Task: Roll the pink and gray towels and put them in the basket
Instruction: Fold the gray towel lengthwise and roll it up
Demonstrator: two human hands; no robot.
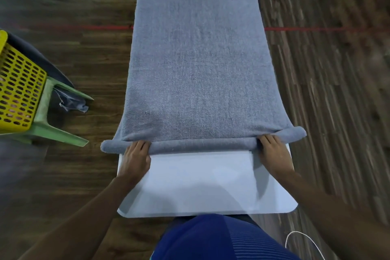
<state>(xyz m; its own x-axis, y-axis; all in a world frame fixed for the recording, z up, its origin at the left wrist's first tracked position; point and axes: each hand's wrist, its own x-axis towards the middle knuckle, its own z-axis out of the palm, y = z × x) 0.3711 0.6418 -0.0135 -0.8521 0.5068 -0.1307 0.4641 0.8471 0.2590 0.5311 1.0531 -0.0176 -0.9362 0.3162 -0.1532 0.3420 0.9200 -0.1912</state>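
We see the left hand [136, 158] and right hand [272, 152] gripping the gray towel [196, 59] by its rolled edge, with the yellow basket [19, 88] at nine o'clock partly cut off.

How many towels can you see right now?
1: the gray towel on the white table, near end rolled under left hand and right hand. Another may hide in the yellow basket.
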